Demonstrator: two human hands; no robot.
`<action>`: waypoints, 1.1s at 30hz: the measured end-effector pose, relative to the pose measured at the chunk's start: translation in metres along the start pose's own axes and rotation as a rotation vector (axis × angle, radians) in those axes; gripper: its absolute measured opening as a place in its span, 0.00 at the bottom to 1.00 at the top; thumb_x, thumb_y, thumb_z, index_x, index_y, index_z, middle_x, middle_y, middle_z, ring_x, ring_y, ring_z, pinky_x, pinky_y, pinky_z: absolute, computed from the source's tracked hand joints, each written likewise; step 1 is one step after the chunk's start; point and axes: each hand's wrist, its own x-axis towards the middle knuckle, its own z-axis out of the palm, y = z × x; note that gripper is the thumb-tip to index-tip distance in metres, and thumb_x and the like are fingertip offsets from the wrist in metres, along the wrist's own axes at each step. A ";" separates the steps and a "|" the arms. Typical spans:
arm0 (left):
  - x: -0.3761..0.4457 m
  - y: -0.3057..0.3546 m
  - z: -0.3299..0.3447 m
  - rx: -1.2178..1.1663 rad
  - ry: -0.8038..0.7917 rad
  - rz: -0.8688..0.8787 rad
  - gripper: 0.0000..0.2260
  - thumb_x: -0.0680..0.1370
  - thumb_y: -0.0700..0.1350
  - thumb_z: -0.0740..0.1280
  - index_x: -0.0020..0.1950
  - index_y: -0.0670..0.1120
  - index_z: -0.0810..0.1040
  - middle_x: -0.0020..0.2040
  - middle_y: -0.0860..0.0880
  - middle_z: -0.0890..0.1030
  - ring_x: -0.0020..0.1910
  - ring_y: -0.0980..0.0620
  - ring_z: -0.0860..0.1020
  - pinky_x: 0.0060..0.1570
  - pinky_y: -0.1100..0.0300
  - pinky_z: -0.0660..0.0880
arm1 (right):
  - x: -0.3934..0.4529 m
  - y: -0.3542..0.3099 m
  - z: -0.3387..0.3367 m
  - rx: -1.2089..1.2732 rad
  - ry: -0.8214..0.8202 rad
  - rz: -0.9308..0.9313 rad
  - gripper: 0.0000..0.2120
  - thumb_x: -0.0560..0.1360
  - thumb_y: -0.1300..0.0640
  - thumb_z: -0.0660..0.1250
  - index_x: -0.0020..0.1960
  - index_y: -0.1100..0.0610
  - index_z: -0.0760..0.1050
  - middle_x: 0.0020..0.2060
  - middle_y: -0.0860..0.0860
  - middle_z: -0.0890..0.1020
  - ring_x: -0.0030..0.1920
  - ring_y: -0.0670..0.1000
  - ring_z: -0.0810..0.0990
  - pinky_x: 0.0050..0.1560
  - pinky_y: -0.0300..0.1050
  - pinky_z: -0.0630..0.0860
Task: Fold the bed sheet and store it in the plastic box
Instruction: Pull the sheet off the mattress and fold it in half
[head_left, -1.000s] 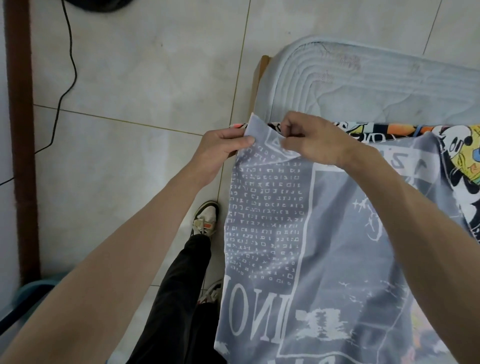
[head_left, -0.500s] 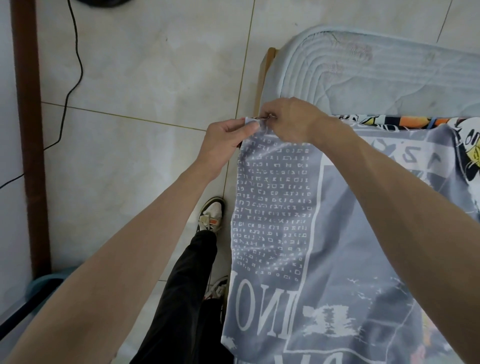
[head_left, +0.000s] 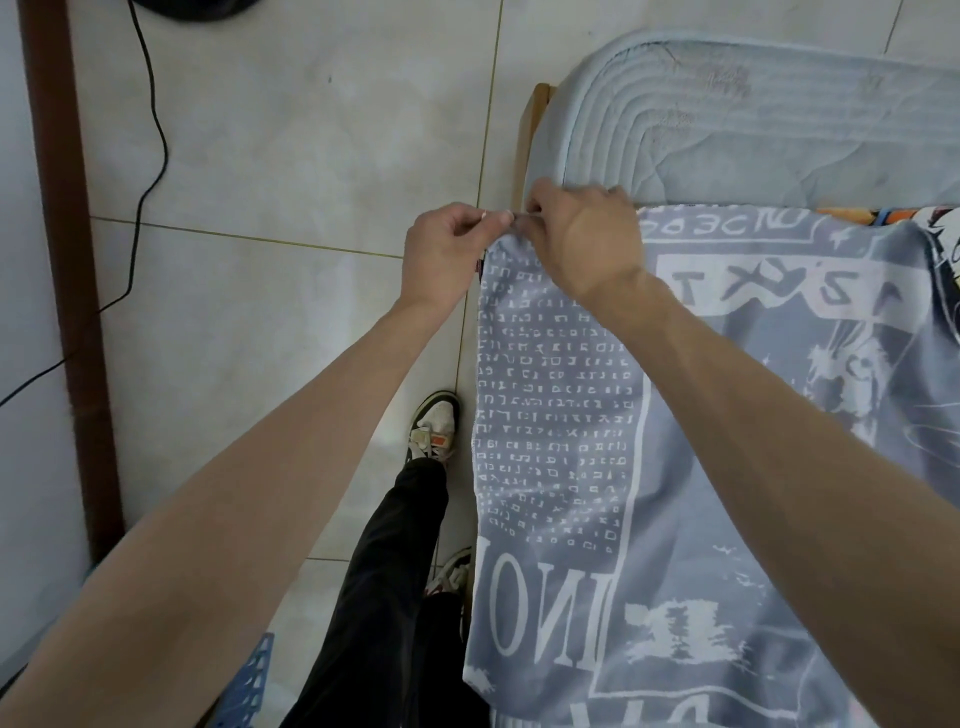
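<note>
Lying under both forearms, the grey printed bed sheet (head_left: 675, 493) covers the quilted mattress (head_left: 779, 119) beyond the knuckles. The right hand (head_left: 582, 244) and left hand (head_left: 447, 249) meet, each pinching its far corner.

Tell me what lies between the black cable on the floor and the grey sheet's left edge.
In the head view, only bare floor tiles separate the cable from the bed sheet, apart from the left hand and its forearm.

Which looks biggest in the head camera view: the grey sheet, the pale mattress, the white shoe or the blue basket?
1. Grey sheet
2. Pale mattress
3. White shoe and blue basket look similar; the basket is cut off by the frame, so unsure.
</note>
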 end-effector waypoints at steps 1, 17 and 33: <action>0.003 0.000 0.001 0.014 0.016 -0.006 0.14 0.75 0.55 0.75 0.43 0.43 0.85 0.39 0.46 0.86 0.40 0.44 0.84 0.44 0.41 0.82 | -0.008 -0.001 0.003 -0.040 0.110 0.021 0.15 0.82 0.47 0.58 0.59 0.56 0.75 0.52 0.54 0.82 0.55 0.59 0.77 0.58 0.53 0.68; 0.005 0.011 -0.006 -0.005 0.007 -0.065 0.11 0.72 0.48 0.79 0.37 0.46 0.80 0.33 0.51 0.84 0.33 0.55 0.81 0.37 0.56 0.83 | -0.147 -0.094 0.110 0.145 0.220 0.490 0.08 0.68 0.59 0.68 0.44 0.58 0.70 0.41 0.54 0.74 0.41 0.57 0.73 0.43 0.51 0.68; -0.076 0.117 -0.024 0.222 0.015 0.066 0.11 0.71 0.46 0.79 0.40 0.44 0.79 0.42 0.47 0.84 0.39 0.51 0.82 0.40 0.57 0.84 | -0.260 -0.126 0.072 0.697 0.175 1.076 0.15 0.72 0.59 0.68 0.56 0.61 0.69 0.53 0.57 0.75 0.53 0.58 0.74 0.53 0.53 0.73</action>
